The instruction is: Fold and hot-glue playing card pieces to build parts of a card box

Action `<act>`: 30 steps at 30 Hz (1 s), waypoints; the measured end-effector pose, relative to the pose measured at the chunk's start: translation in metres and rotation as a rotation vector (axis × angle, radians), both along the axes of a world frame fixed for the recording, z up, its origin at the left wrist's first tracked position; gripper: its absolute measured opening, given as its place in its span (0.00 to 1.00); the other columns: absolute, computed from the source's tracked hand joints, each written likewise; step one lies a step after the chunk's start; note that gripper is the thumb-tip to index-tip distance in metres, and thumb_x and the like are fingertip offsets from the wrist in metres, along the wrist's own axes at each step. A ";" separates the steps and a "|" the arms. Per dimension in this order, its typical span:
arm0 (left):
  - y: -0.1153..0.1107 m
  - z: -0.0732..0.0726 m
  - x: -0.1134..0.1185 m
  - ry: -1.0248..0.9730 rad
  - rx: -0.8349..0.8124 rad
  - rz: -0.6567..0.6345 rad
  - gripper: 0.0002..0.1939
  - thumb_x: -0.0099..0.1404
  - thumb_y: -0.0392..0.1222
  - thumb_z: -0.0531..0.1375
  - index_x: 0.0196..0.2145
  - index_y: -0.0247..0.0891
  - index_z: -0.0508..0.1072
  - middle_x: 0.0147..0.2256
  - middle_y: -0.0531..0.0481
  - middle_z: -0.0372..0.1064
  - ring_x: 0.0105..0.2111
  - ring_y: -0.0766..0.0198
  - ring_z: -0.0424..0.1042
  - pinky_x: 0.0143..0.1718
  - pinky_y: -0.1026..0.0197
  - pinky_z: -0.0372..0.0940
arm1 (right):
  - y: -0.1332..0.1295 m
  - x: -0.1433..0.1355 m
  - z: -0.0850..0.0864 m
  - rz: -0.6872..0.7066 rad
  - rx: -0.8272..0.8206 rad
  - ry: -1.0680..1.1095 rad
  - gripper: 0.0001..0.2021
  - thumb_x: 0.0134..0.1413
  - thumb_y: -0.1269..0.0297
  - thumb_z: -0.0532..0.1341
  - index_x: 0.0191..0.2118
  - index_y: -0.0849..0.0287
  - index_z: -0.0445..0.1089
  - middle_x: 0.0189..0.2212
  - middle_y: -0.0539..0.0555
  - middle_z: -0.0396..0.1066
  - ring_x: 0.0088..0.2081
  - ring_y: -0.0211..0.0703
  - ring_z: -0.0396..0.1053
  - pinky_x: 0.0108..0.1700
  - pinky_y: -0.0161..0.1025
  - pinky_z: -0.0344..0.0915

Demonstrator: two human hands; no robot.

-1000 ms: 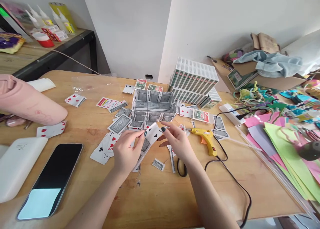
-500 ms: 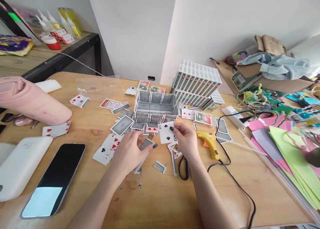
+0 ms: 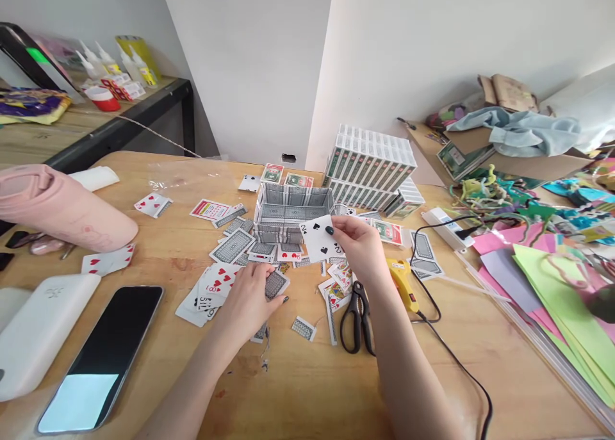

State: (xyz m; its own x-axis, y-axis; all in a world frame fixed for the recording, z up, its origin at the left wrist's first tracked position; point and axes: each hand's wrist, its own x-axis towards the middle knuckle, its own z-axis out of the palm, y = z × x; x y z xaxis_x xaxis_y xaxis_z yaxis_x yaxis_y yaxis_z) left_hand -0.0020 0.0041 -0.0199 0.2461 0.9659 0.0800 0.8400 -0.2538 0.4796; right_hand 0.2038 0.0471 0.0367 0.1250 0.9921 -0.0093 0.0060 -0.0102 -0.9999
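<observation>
Pinched between the thumb and fingers of my right hand is a two of spades playing card, face toward me. It is raised just in front of an open box built of grey-backed playing cards, overlapping its right front corner. My left hand hovers low over loose cards, thumb spread away from the fingers, apparently gripping nothing. A grey-backed card shows beside its fingertips. Left of that hand lies a fan of face-up cards. Black-handled scissors rest below my right wrist.
A yellow glue gun with a black cord lies right of my right forearm. Stacked card decks stand behind. At left are a phone, a white power bank and a pink bottle. Coloured paper covers the right side.
My right hand has lifted the two of spades slightly toward the box and tilted it. My left hand has shifted a little left. More of the scissors shows; the view has tipped slightly.
</observation>
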 end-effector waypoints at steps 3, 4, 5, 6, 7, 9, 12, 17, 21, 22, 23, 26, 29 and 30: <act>-0.001 0.006 0.001 0.043 -0.020 -0.021 0.17 0.51 0.36 0.61 0.40 0.37 0.67 0.36 0.45 0.68 0.38 0.52 0.69 0.39 0.52 0.65 | 0.001 0.000 0.010 0.006 0.014 0.003 0.10 0.44 0.64 0.62 0.36 0.59 0.73 0.30 0.53 0.75 0.31 0.41 0.72 0.34 0.38 0.68; -0.001 0.010 0.002 0.048 -0.016 -0.038 0.17 0.51 0.36 0.60 0.40 0.38 0.67 0.37 0.45 0.69 0.39 0.52 0.69 0.39 0.52 0.65 | 0.001 0.001 0.012 0.009 0.016 0.009 0.10 0.44 0.64 0.62 0.36 0.59 0.73 0.30 0.53 0.75 0.31 0.41 0.72 0.34 0.38 0.68; -0.002 0.015 0.003 0.044 -0.005 -0.056 0.17 0.52 0.37 0.60 0.41 0.38 0.68 0.38 0.45 0.68 0.39 0.53 0.69 0.38 0.53 0.66 | 0.000 0.001 0.014 0.015 0.016 0.015 0.11 0.44 0.64 0.62 0.37 0.59 0.73 0.30 0.52 0.75 0.30 0.40 0.72 0.33 0.38 0.68; -0.002 0.020 0.004 0.026 0.007 -0.071 0.17 0.53 0.38 0.59 0.43 0.39 0.68 0.40 0.46 0.68 0.39 0.54 0.70 0.38 0.55 0.66 | 0.000 0.002 0.016 0.023 0.016 0.025 0.11 0.44 0.65 0.62 0.37 0.58 0.73 0.31 0.52 0.75 0.29 0.40 0.71 0.32 0.37 0.68; -0.002 0.026 0.004 0.002 0.012 -0.086 0.18 0.55 0.39 0.58 0.45 0.40 0.67 0.43 0.46 0.67 0.39 0.56 0.71 0.36 0.57 0.67 | -0.002 0.003 0.018 0.031 0.016 0.038 0.11 0.44 0.65 0.62 0.38 0.58 0.73 0.32 0.52 0.74 0.29 0.39 0.71 0.32 0.37 0.68; 0.000 0.041 0.004 -0.051 0.055 -0.111 0.20 0.56 0.40 0.57 0.47 0.42 0.67 0.46 0.47 0.66 0.37 0.59 0.72 0.35 0.59 0.68 | -0.004 0.005 0.021 0.038 0.020 0.066 0.11 0.44 0.65 0.62 0.38 0.57 0.73 0.34 0.51 0.74 0.30 0.38 0.71 0.32 0.37 0.68; 0.006 0.064 0.001 -0.129 0.149 -0.181 0.22 0.55 0.35 0.55 0.49 0.42 0.68 0.48 0.48 0.66 0.37 0.63 0.72 0.36 0.63 0.68 | -0.008 0.010 0.026 0.020 0.047 0.085 0.11 0.45 0.66 0.62 0.39 0.56 0.73 0.35 0.51 0.73 0.32 0.39 0.72 0.34 0.37 0.69; 0.020 0.098 0.003 -0.149 0.372 -0.298 0.20 0.59 0.35 0.53 0.49 0.41 0.69 0.48 0.47 0.68 0.41 0.59 0.71 0.43 0.58 0.68 | -0.013 0.014 0.037 -0.062 0.120 0.044 0.12 0.46 0.65 0.61 0.40 0.56 0.72 0.35 0.52 0.73 0.34 0.40 0.71 0.35 0.38 0.70; 0.030 0.110 0.014 -0.109 0.517 -0.432 0.16 0.63 0.33 0.51 0.48 0.38 0.69 0.42 0.46 0.73 0.41 0.59 0.72 0.44 0.55 0.68 | -0.021 0.015 0.047 -0.067 0.191 0.030 0.10 0.48 0.66 0.60 0.40 0.55 0.72 0.34 0.51 0.73 0.36 0.41 0.71 0.39 0.40 0.70; 0.031 0.111 0.017 -0.075 0.562 -0.467 0.15 0.64 0.33 0.51 0.47 0.37 0.70 0.40 0.46 0.74 0.40 0.59 0.72 0.42 0.54 0.69 | -0.023 0.014 0.050 -0.064 0.202 0.019 0.10 0.49 0.66 0.60 0.39 0.55 0.72 0.35 0.52 0.73 0.37 0.42 0.71 0.40 0.41 0.70; 0.033 0.112 0.019 -0.041 0.612 -0.497 0.15 0.64 0.32 0.51 0.45 0.37 0.71 0.38 0.46 0.75 0.38 0.58 0.73 0.40 0.53 0.69 | -0.025 0.014 0.052 -0.065 0.211 0.006 0.10 0.49 0.66 0.60 0.39 0.55 0.72 0.35 0.52 0.74 0.38 0.42 0.72 0.41 0.42 0.70; 0.035 0.112 0.023 0.022 0.766 -0.533 0.14 0.63 0.30 0.51 0.41 0.37 0.73 0.34 0.46 0.76 0.34 0.59 0.74 0.36 0.53 0.70 | -0.031 0.014 0.059 -0.084 0.241 -0.030 0.09 0.50 0.66 0.60 0.39 0.54 0.72 0.36 0.52 0.74 0.39 0.43 0.72 0.43 0.44 0.71; 0.035 0.113 0.023 0.044 0.882 -0.517 0.13 0.62 0.29 0.52 0.40 0.36 0.73 0.35 0.45 0.76 0.35 0.57 0.74 0.37 0.52 0.70 | -0.035 0.012 0.062 -0.090 0.267 -0.040 0.09 0.50 0.67 0.60 0.39 0.54 0.72 0.35 0.51 0.74 0.38 0.42 0.72 0.42 0.43 0.71; 0.035 0.113 0.023 0.048 0.904 -0.506 0.13 0.61 0.28 0.53 0.40 0.35 0.73 0.35 0.44 0.76 0.36 0.57 0.74 0.37 0.52 0.70 | -0.036 0.012 0.063 -0.091 0.275 -0.035 0.09 0.50 0.67 0.60 0.39 0.53 0.72 0.35 0.51 0.74 0.38 0.41 0.72 0.41 0.42 0.71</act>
